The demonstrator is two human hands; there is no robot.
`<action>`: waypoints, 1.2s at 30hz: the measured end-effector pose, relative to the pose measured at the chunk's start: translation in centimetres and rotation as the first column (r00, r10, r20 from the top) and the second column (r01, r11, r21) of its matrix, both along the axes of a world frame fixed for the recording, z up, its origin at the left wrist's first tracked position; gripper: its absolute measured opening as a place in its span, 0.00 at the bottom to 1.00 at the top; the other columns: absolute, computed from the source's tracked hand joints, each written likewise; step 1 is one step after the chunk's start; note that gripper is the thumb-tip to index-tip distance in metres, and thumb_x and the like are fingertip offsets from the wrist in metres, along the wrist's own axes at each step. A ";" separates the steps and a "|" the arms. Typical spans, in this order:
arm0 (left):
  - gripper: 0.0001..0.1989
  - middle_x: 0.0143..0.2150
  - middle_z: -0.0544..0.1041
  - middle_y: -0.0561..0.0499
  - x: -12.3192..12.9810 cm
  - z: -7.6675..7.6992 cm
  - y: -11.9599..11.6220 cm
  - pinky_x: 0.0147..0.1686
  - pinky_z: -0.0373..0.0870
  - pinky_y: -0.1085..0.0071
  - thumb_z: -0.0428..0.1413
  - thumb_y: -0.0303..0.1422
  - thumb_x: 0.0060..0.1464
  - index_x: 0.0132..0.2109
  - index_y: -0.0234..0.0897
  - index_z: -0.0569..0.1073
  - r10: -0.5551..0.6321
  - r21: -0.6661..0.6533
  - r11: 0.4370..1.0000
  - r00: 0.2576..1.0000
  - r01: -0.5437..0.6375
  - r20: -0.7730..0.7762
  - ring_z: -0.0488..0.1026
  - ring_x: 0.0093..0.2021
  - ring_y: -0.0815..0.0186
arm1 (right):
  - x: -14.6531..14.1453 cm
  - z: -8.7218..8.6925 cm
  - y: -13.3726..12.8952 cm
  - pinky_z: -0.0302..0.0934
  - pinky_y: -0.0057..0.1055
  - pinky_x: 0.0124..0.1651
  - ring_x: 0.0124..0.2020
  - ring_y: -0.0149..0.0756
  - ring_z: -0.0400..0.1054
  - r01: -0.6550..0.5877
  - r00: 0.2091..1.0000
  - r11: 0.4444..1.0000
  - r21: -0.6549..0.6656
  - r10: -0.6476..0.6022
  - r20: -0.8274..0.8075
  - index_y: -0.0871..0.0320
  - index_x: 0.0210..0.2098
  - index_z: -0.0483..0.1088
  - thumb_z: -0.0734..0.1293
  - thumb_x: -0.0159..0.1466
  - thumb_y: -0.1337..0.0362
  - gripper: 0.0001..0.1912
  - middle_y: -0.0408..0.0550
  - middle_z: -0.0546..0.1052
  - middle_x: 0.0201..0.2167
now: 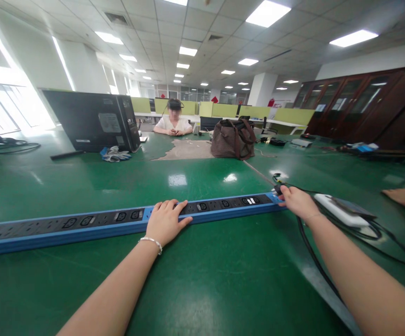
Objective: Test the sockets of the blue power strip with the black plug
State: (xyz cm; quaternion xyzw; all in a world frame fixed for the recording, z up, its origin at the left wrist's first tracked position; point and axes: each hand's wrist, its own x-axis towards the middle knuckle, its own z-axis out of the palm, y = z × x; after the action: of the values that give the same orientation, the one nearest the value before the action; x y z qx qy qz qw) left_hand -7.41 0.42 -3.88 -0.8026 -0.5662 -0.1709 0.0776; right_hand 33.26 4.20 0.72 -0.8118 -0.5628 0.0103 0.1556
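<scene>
The spread left hand (164,223) steadies the blue power strip (111,233) while the right hand (299,203) pinches a black plug (278,189), its seating unclear.

The counter (195,280) is surfaced in smooth, glossy green, by which the ceiling lights are mirrored. The power strip (111,231) is cased in smooth blue with a dull sheen, and its black inserts look like plastic. The bag (228,140) is made of patterned brown cloth. Knitted fabric is seen in the gloves (115,154). The cabinets (359,105) are finished in dark, polished wood.
</scene>
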 end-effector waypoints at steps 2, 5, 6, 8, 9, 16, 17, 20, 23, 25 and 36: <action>0.26 0.51 0.69 0.47 0.0 0.0 0.0 0.52 0.53 0.60 0.44 0.50 0.54 0.57 0.46 0.64 0.000 0.000 1.000 1.000 0.000 0.002 0.64 0.51 0.58 | -1.0 -0.1 -0.3 0.59 0.27 0.30 0.26 0.34 0.71 0.009 0.990 1.000 -0.002 -0.009 -0.140 0.60 0.35 0.69 0.47 0.65 0.52 0.25 0.53 0.77 0.33; 0.26 0.51 0.70 0.47 0.0 0.0 0.0 0.52 0.54 0.61 0.45 0.49 0.54 0.57 0.46 0.64 -0.003 0.002 1.000 1.000 0.003 0.007 0.64 0.51 0.58 | -2.5 0.1 -0.6 0.58 0.30 0.31 0.29 0.38 0.71 0.023 0.997 1.000 -0.006 -0.024 -0.070 0.58 0.35 0.69 0.47 0.63 0.48 0.26 0.53 0.76 0.33; 0.25 0.51 0.70 0.47 0.0 0.0 0.0 0.52 0.54 0.61 0.45 0.49 0.54 0.56 0.46 0.64 -0.004 0.002 1.000 1.000 0.004 0.009 0.64 0.51 0.59 | -2.9 0.2 -0.7 0.58 0.31 0.32 0.32 0.41 0.71 0.032 0.999 0.999 -0.005 -0.032 -0.011 0.57 0.36 0.69 0.47 0.63 0.47 0.27 0.54 0.76 0.34; 0.25 0.51 0.70 0.47 -0.1 -0.1 0.1 0.52 0.54 0.61 0.45 0.49 0.54 0.56 0.46 0.64 -0.004 0.003 1.000 1.000 0.004 0.011 0.64 0.51 0.58 | -3.8 0.4 -1.0 0.57 0.33 0.33 0.36 0.44 0.70 0.045 0.997 0.999 0.019 -0.046 0.069 0.56 0.39 0.69 0.48 0.61 0.45 0.27 0.55 0.75 0.36; 0.25 0.51 0.70 0.47 -0.1 -0.1 0.1 0.52 0.53 0.61 0.45 0.49 0.54 0.56 0.46 0.64 -0.003 0.004 1.000 1.000 0.003 0.011 0.64 0.51 0.58 | -4.3 0.4 -1.0 0.57 0.33 0.34 0.36 0.45 0.70 0.041 0.996 0.998 0.042 -0.044 0.082 0.55 0.42 0.68 0.50 0.61 0.45 0.26 0.54 0.75 0.37; 0.26 0.50 0.70 0.47 -0.1 -0.2 0.1 0.52 0.54 0.60 0.44 0.50 0.55 0.57 0.45 0.64 -0.008 0.021 1.000 1.000 0.008 0.001 0.64 0.51 0.58 | -8.9 0.4 -1.0 0.57 0.26 0.35 0.37 0.35 0.68 -0.358 0.925 0.932 0.062 0.363 -0.110 0.53 0.43 0.67 0.53 0.62 0.57 0.16 0.46 0.76 0.37; 0.26 0.51 0.70 0.47 -0.1 -0.2 0.1 0.52 0.53 0.60 0.44 0.50 0.55 0.56 0.45 0.64 -0.009 0.021 1.000 1.000 0.009 0.001 0.64 0.51 0.58 | -9.7 0.3 -1.0 0.57 0.26 0.35 0.36 0.35 0.68 -0.371 0.920 0.927 0.052 0.375 -0.117 0.53 0.42 0.67 0.53 0.62 0.57 0.16 0.45 0.76 0.36; 0.26 0.51 0.70 0.47 -0.1 -0.2 0.1 0.52 0.53 0.61 0.44 0.50 0.55 0.57 0.46 0.64 -0.009 0.015 1.000 1.000 0.009 0.001 0.64 0.52 0.59 | -11.6 0.1 -1.0 0.56 0.27 0.34 0.34 0.37 0.68 -0.330 0.942 0.944 0.021 0.331 -0.055 0.54 0.41 0.67 0.54 0.61 0.58 0.15 0.47 0.76 0.34; 0.26 0.51 0.70 0.47 -0.2 -0.3 0.2 0.52 0.54 0.61 0.44 0.50 0.55 0.56 0.45 0.64 -0.016 0.027 1.000 1.000 0.016 0.006 0.64 0.51 0.59 | -12.5 -0.2 -1.0 0.55 0.29 0.33 0.33 0.40 0.69 -0.260 0.965 0.966 -0.011 0.260 0.023 0.54 0.41 0.67 0.53 0.62 0.58 0.16 0.49 0.76 0.33; 0.26 0.50 0.70 0.47 -0.2 -0.4 0.2 0.52 0.54 0.61 0.44 0.50 0.54 0.56 0.45 0.64 -0.024 0.036 0.999 1.000 0.023 0.010 0.64 0.51 0.59 | -12.6 -0.4 -1.0 0.55 0.30 0.33 0.34 0.40 0.69 -0.239 0.969 0.971 -0.025 0.240 0.053 0.53 0.41 0.67 0.53 0.62 0.57 0.16 0.50 0.76 0.33; 0.26 0.50 0.70 0.48 -0.3 -0.6 0.3 0.51 0.54 0.61 0.44 0.50 0.54 0.56 0.45 0.64 -0.025 0.055 0.998 1.000 0.024 0.014 0.64 0.50 0.59 | -13.3 -0.4 -1.3 0.55 0.31 0.34 0.35 0.41 0.70 -0.211 0.971 0.976 -0.056 0.216 0.102 0.52 0.42 0.67 0.52 0.62 0.57 0.16 0.50 0.76 0.33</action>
State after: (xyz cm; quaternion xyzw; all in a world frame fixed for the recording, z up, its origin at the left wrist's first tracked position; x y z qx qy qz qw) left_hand -7.71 0.70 -4.50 -0.8057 -0.5522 -0.1932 0.0932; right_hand 19.93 2.90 0.28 -0.7492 -0.6540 -0.0043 0.1050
